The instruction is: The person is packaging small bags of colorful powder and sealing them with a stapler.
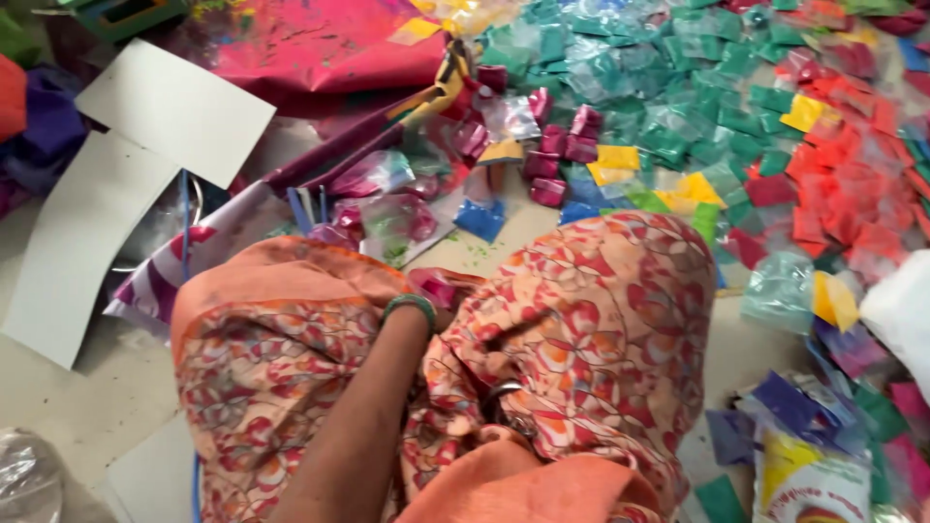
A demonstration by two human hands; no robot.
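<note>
Closest to the camera is a bare forearm with a green bangle (410,304) at the wrist, reaching down between two knees covered in orange cloth with red flowers (591,320). The left hand (433,300) is tucked low between the knees, right by a small shiny pink packet (438,288), but the cloth hides the fingers, so I cannot tell if they are open or closed or holding it. The right hand is not in sight. On the far left, flat white card sheets (174,107) lie on the pale floor (68,407), and a crinkly clear plastic bag (27,475) sits in the bottom corner. Next comes a big pink and purple printed plastic sack (320,44), lying wrinkled. In the middle are small dark pink packets (557,145) in a loose bunch, with a blue square packet (481,218) and a yellow one (617,158) near them. Further right lies a wide heap of little green packets (697,77), then red ones (843,194). At the bottom right stands a white pouch with a yellow and red label (809,479), with purple packets (785,402) beside it.
</note>
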